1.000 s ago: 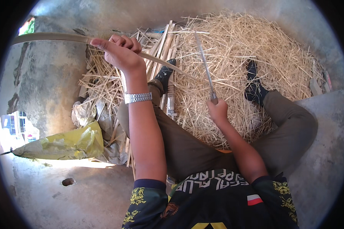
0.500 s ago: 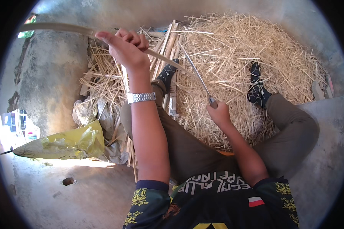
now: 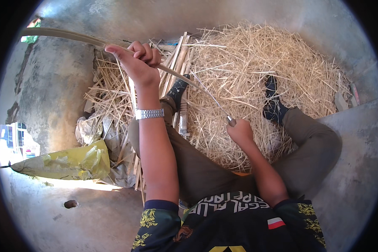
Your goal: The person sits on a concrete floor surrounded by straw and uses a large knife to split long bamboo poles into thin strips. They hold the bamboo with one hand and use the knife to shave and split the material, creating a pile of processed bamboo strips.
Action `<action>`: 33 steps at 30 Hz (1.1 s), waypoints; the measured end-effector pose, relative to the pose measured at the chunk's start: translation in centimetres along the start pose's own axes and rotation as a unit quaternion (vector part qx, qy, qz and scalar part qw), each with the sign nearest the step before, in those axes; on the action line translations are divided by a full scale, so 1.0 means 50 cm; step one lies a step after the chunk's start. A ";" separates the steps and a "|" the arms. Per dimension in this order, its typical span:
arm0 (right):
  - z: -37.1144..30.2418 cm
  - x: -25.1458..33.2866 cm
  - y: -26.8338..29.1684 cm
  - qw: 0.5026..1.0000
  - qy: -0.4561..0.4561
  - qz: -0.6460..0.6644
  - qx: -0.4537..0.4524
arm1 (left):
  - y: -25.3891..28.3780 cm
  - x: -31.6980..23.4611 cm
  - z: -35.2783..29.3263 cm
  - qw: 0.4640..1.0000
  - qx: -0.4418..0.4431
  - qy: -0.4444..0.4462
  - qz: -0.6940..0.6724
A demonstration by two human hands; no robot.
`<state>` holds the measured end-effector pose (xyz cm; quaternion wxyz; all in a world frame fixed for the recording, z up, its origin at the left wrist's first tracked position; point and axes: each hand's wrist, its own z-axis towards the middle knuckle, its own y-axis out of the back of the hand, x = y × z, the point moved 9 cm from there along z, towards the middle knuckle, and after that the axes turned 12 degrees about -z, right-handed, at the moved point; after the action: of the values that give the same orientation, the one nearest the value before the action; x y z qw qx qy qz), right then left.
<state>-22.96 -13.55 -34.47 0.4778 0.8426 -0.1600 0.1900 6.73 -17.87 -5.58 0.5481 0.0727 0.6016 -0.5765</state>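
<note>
My left hand (image 3: 140,65) is raised and closed around a long, bent bamboo strip (image 3: 80,38), its thumb pointing along it. One end of the strip runs out past the upper left edge; the other slopes down to the right between my feet. In my closed right hand (image 3: 241,132) is a knife (image 3: 216,101) with a slim blade and a handle mostly hidden by the fingers. Its blade points up and left, and the strip's lower end overlaps it. Whether the two touch, I cannot tell.
A big heap of pale shavings (image 3: 256,54) lies ahead, under my right foot. Split bamboo pieces (image 3: 109,86) and long slats (image 3: 180,54) lie to the left. A yellow plastic sack (image 3: 71,161) rests by a wall opening, near a hole (image 3: 71,204) in the concrete.
The view has shifted slightly. My right hand has tilted the knife, so its blade looks shorter and thinner and crosses nearer the strip's lower end. Both hands keep their holds.
</note>
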 end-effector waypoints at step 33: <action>0.023 0.005 -0.032 0.997 0.026 0.071 -0.031 | 0.033 -0.042 -0.017 0.976 -0.151 -0.123 0.095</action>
<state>-21.82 -13.77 -36.10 0.4929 0.8086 -0.2129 0.2407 8.22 -15.53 -5.26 0.6751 -0.0255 0.6000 -0.4285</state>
